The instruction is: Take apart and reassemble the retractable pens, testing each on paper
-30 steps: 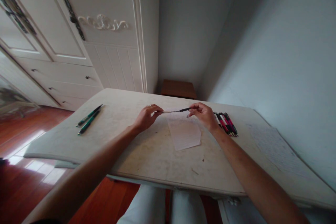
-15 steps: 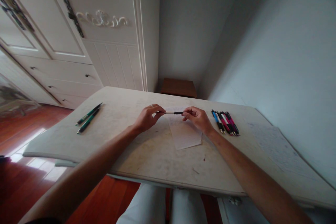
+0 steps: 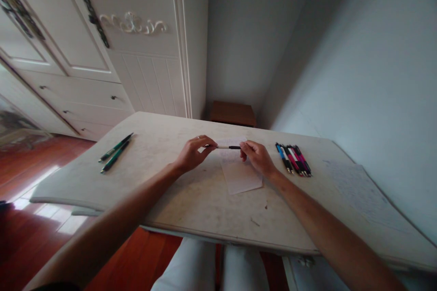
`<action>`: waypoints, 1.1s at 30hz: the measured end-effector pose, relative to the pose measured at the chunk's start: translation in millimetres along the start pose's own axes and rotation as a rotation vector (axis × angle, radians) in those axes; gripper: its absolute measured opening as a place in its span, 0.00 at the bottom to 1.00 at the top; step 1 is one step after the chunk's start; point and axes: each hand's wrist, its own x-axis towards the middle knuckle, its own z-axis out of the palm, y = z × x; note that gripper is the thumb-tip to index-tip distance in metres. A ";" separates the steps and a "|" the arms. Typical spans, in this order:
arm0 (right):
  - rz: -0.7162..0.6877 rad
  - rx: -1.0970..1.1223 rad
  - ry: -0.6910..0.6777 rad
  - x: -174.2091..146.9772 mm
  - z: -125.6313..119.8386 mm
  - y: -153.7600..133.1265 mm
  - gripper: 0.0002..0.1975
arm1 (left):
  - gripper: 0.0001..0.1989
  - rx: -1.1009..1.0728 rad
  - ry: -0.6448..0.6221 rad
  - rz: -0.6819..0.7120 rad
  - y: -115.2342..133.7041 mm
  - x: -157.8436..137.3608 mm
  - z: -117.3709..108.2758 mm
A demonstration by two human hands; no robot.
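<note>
A white pen (image 3: 223, 147) with a black grip lies level between my two hands, above a sheet of paper (image 3: 241, 179). My left hand (image 3: 195, 152) pinches its left end between thumb and fingers. At the black end, my right hand (image 3: 257, 157) has its thumb and fingers closed on the pen. The fingertips hide both ends of it. Faint writing shows on the upper part of the paper.
Two green pens (image 3: 116, 153) lie on the table (image 3: 170, 211) at the left. Several coloured pens (image 3: 294, 160) lie side by side right of my right hand. A wall borders the table's right side; a white wardrobe (image 3: 146, 72) stands behind.
My right hand's fingers have shifted slightly and curled under around the pen's black end. The pen and both hands have moved a touch to the right. The other pens lie as before.
</note>
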 end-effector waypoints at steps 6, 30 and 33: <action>-0.019 0.011 0.005 0.2 -2.4 1.2 0.27 | 0.05 -0.005 0.029 -0.027 1.3 1.2 -0.9; -0.084 0.020 0.087 0.1 5.2 -0.5 0.12 | 0.21 -0.119 -0.099 -0.323 -6.4 0.1 4.7; -0.108 -0.021 0.098 -0.7 4.5 -0.6 0.12 | 0.20 -0.141 -0.165 -0.368 -9.2 -0.3 6.3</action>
